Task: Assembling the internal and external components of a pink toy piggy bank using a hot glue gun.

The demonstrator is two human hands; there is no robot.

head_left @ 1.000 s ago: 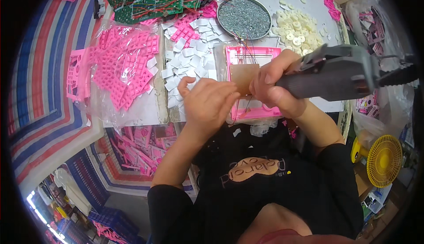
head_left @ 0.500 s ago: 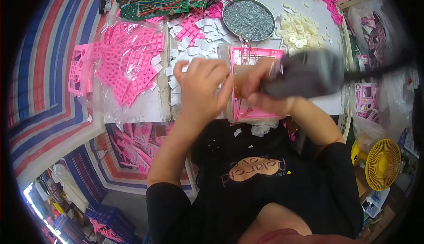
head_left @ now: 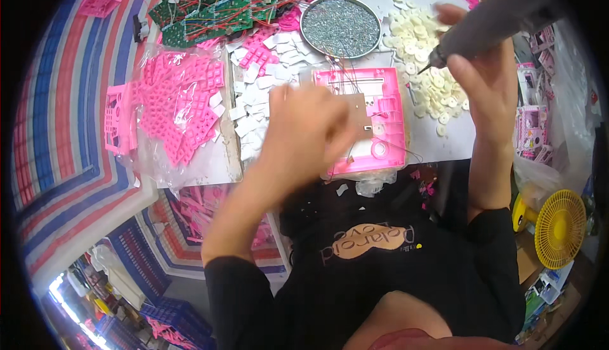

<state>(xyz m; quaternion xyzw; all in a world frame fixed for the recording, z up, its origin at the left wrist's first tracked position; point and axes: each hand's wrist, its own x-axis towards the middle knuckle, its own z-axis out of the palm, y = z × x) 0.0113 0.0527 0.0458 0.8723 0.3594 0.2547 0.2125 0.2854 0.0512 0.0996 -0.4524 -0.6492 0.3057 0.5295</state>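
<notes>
A pink plastic housing [head_left: 394, 134] lies open in front of me, with white inner parts, thin wires and a brown board [head_left: 356, 112] at its left side. My left hand [head_left: 307, 125], blurred, is over the housing's left edge with fingers curled beside the board. What those fingers hold, if anything, is hidden. To the right of the housing, my right hand [head_left: 485, 87] grips a dark electric screwdriver [head_left: 488, 26]. The tool is raised and tilted, its bit pointing down-left over a heap of cream round plastic pieces [head_left: 419, 39].
A round tray of small metal screws [head_left: 340, 28] stands behind the housing. White square pieces [head_left: 254, 122] are scattered on the left, beside bagged pink keypads [head_left: 181, 96]. Green circuit boards with wires [head_left: 219, 11] are piled at the back. A yellow fan [head_left: 559, 229] is at lower right.
My right hand has lifted the screwdriver off the housing and moved right. My left hand has shifted right, onto the housing's left edge, its fingers now more curled.
</notes>
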